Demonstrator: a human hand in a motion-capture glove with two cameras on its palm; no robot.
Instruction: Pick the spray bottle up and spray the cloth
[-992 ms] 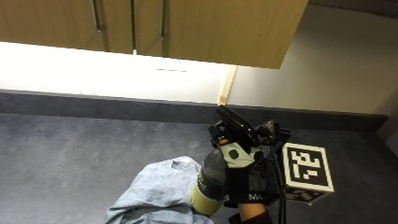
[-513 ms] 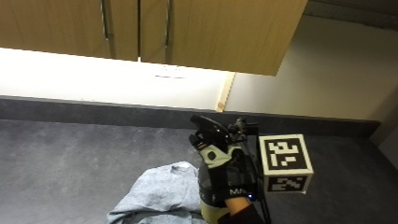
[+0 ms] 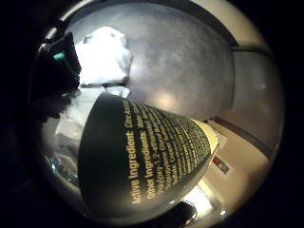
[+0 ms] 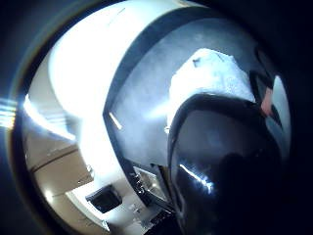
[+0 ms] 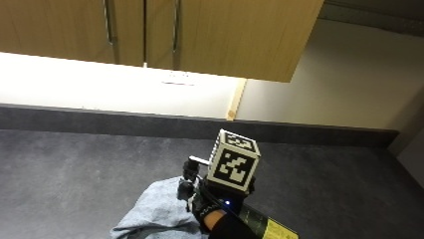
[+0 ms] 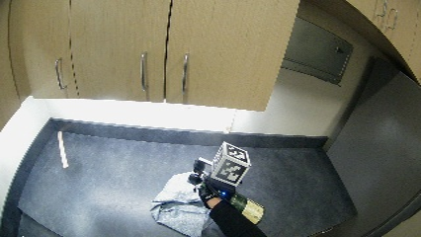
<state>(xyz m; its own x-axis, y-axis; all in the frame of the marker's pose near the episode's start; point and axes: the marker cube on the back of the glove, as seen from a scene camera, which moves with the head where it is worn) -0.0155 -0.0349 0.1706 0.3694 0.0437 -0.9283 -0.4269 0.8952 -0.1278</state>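
My gloved right hand (image 5: 213, 211) grips the spray bottle around its neck. The yellow-green bottle (image 5: 270, 230) is tilted, its base toward the front right and its black spray head (image 5: 189, 174) over the edge of the cloth. The light blue-grey cloth (image 5: 158, 215) lies crumpled on the dark countertop, just left of the hand. In the wide view the bottle (image 6: 247, 208) slants down beside the cloth (image 6: 174, 205). The palm views show the bottle's dark label with yellow print (image 3: 152, 161) close against the palm and the cloth (image 4: 210, 73) beyond it.
The dark grey countertop (image 6: 111, 168) spreads to the left and right of the cloth. A pale stick (image 6: 63, 149) lies near its far left. Wooden cabinets (image 6: 151, 49) hang above the back wall, and a grey panel (image 6: 375, 148) closes the right side.
The outside camera has shifted. The bottle has tipped from nearly upright to slanted, its base swinging out to the right and its spray head coming down over the cloth.
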